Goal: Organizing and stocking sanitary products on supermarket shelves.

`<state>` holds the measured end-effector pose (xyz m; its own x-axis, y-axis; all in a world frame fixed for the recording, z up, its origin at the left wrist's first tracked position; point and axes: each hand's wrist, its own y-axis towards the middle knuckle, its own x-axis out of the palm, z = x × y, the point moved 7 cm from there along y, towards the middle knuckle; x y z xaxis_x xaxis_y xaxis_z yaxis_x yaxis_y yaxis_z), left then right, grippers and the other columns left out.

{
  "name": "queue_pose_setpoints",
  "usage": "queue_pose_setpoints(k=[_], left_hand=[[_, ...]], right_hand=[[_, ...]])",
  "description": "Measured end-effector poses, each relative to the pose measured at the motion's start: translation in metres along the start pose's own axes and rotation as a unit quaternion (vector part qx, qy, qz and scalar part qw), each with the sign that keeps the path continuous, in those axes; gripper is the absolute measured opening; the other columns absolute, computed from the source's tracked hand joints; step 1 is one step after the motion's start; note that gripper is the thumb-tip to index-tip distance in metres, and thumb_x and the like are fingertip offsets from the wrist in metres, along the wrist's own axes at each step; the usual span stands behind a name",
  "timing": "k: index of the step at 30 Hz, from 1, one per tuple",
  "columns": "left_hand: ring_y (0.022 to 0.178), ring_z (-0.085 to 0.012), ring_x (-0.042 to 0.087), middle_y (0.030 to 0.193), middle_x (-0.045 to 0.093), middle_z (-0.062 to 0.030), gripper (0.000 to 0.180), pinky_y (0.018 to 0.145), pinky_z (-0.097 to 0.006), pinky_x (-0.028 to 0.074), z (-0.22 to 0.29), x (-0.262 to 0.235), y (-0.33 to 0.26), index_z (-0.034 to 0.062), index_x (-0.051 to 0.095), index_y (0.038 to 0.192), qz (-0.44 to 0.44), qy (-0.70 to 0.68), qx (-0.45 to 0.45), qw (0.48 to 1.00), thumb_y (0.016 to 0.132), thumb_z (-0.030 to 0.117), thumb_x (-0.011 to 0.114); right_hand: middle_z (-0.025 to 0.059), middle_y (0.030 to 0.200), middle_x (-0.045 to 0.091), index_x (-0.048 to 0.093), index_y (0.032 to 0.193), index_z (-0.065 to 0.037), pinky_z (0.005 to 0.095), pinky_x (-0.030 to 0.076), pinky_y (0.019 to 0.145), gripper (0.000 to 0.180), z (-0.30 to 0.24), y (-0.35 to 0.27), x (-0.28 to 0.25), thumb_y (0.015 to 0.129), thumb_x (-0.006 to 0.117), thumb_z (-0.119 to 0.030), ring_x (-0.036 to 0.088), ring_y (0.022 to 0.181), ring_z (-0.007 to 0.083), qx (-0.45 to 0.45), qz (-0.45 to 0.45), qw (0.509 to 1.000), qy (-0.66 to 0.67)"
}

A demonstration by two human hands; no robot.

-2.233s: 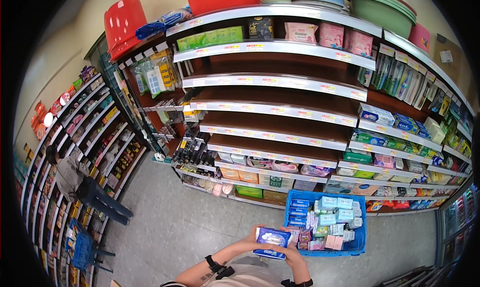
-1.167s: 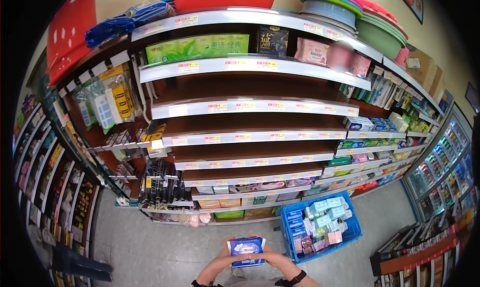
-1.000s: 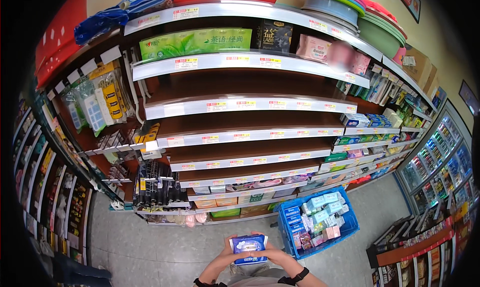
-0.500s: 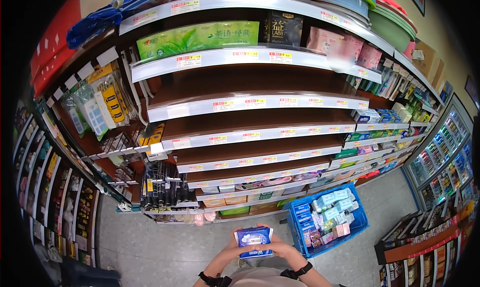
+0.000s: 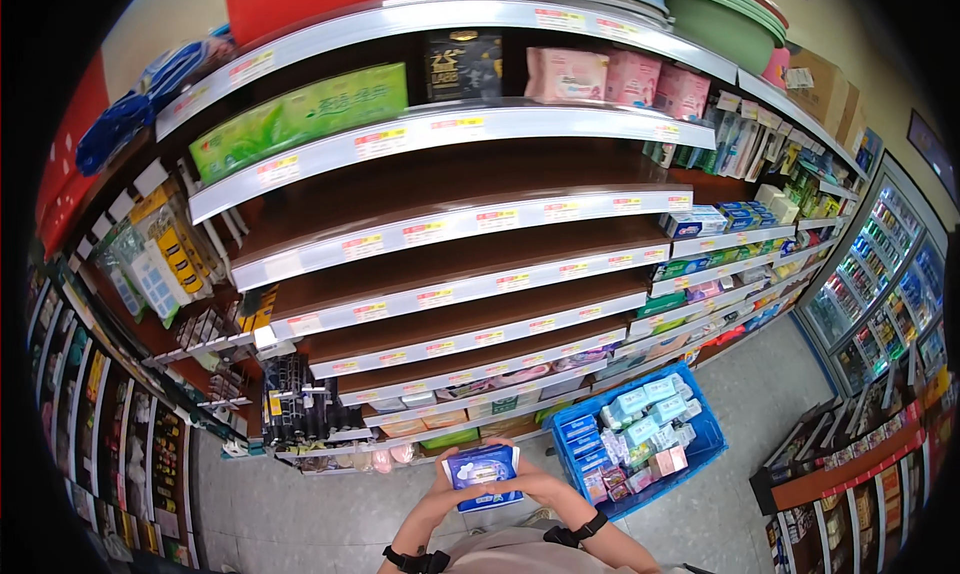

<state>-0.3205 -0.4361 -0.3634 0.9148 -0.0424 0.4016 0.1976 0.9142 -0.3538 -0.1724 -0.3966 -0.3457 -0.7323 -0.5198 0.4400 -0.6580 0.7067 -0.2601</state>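
Note:
A blue-and-white soft plastic pack is held in front of my body, its printed face turned up. My left hand grips its left side. Around its right side and near edge closes my right hand, the thumb lying across the front. Both hands wear dark wrist straps. On the floor to the right of the hands stands a blue plastic crate with small boxes and packs in light blue, white and pink.
Ahead rises a shelf unit with several bare brown boards. On its upper level lie a green tissue pack, a black pack and pink packs. Fridges stand far right; a low rack stands lower right.
The view has turned, so the shelves and crate sit farther left. Both hands still hold the pack. A person's legs at the lower left have left the view.

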Motion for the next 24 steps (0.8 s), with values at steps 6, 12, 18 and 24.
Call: queue_pose_setpoints(k=[6, 12, 18, 24], left_hand=[[0.130, -0.0239, 0.044, 0.141, 0.040, -0.0145, 0.102, 0.108, -0.036, 0.039, 0.003, 0.034, 0.039, 0.0086, 0.013, 0.149, -0.001, 0.018, 0.008, 1.000, 0.074, 0.005, 0.082], [0.132, -0.0254, 0.041, 0.144, 0.036, -0.0172, 0.110, 0.109, -0.037, 0.037, -0.005, 0.063, 0.075, 0.0043, 0.004, 0.149, -0.001, 0.056, -0.002, 0.998, 0.075, 0.011, 0.085], [0.133, -0.0264, 0.041, 0.144, 0.036, -0.0167, 0.115, 0.109, -0.037, 0.038, -0.008, 0.091, 0.088, 0.0045, 0.001, 0.152, 0.031, 0.030, -0.046, 0.998, 0.073, 0.008, 0.084], [0.132, -0.0255, 0.042, 0.143, 0.037, -0.0164, 0.114, 0.108, -0.036, 0.039, -0.011, 0.093, 0.107, 0.0047, 0.000, 0.153, 0.012, 0.042, -0.068, 0.997, 0.074, 0.004, 0.082]], right_hand=[[0.0096, 0.136, 0.048, 0.029, 0.146, -0.010, 0.0342, 0.038, 0.108, 0.096, -0.027, 0.000, -0.046, 0.070, 0.086, -0.005, 0.048, 0.127, 0.0205, -0.013, 0.000, 1.000, 0.011], [0.0099, 0.136, 0.049, 0.032, 0.145, -0.011, 0.0337, 0.038, 0.107, 0.094, -0.036, -0.001, -0.096, 0.069, 0.085, -0.003, 0.049, 0.125, 0.0206, -0.012, 0.003, 0.999, 0.053], [0.0106, 0.137, 0.049, 0.030, 0.148, -0.011, 0.0332, 0.040, 0.106, 0.094, -0.022, -0.002, -0.130, 0.072, 0.085, -0.005, 0.049, 0.125, 0.0209, 0.019, 0.010, 0.996, 0.083], [0.0100, 0.135, 0.050, 0.030, 0.148, -0.011, 0.0322, 0.040, 0.105, 0.094, -0.008, 0.004, -0.150, 0.073, 0.086, -0.010, 0.049, 0.125, 0.0204, 0.032, 0.026, 0.995, 0.093]])
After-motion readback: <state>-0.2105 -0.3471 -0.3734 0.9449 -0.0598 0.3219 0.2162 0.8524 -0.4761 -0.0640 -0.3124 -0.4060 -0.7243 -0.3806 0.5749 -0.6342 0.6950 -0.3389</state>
